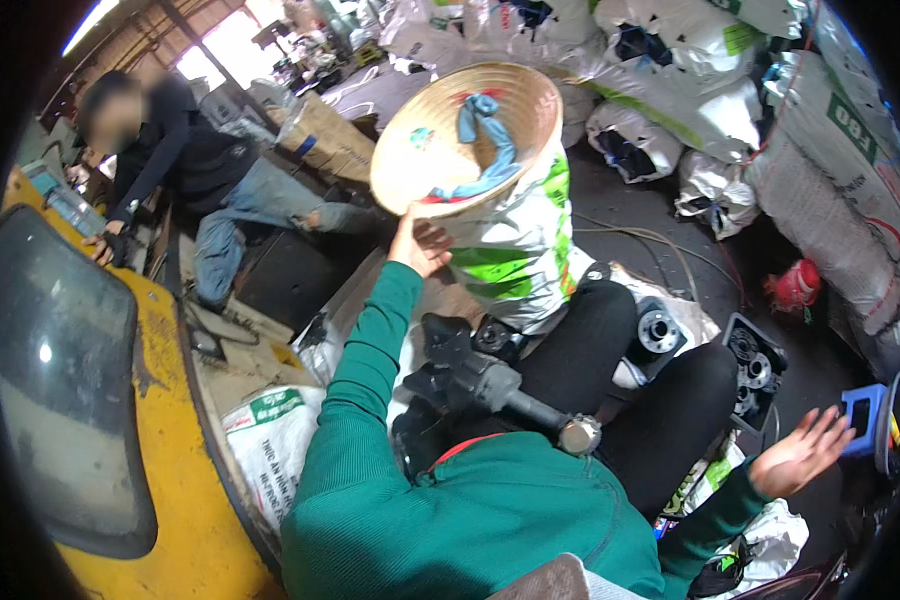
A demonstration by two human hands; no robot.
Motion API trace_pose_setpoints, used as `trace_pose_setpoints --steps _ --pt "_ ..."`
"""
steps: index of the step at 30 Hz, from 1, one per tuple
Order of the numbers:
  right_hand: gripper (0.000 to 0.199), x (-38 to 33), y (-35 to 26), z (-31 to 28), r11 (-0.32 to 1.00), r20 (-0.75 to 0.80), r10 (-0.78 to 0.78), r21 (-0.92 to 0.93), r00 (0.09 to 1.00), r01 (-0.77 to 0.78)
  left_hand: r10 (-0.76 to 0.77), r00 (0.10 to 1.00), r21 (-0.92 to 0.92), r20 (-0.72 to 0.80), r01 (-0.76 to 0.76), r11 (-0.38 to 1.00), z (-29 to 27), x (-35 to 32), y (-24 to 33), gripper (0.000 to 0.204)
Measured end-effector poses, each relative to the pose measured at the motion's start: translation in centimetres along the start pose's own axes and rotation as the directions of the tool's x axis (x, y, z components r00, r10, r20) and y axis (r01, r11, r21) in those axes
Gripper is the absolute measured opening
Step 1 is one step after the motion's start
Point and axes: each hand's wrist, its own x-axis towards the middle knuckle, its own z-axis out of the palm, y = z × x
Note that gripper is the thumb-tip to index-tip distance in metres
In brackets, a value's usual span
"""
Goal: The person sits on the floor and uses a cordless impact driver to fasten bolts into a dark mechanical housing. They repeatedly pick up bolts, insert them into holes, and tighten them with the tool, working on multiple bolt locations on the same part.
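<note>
My left hand (422, 245) is at the lower rim of a conical straw hat (395, 160), its thumb against the brim and the other fingers loosely curled beneath. The hat's inside is turned up toward me, with a blue cloth strap (497, 150) lying across it. Behind and under the hat stands a white and green sack (505, 250). Out to the right, my right hand (802, 455) is held palm up, fingers apart, with nothing in it. Near my lap is a dark machine part (510, 395) with a thick shaft and a silvery end.
Dark metal parts (658, 328) and a black housing (755, 370) lie beyond my knees. Stuffed white sacks (670, 60) pile up at the back right. A red object (795, 287) and blue plastic item (865, 420) are at right. Another person (210, 150) works behind a yellow machine (165, 400).
</note>
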Motion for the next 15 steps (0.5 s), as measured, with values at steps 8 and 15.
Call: trace_pose_setpoints --steps 8,15 --pt "0.057 5.6 -5.0 10.7 0.959 0.404 -0.248 -0.024 0.881 0.281 0.269 0.963 -0.118 0.012 -0.266 0.957 4.8 1.6 2.1 0.026" --pt "0.087 5.6 -4.0 15.8 0.917 0.615 -0.099 -0.25 0.782 0.312 0.852 0.508 0.064 0.129 -0.861 0.504 8.4 -11.9 6.4 0.036"
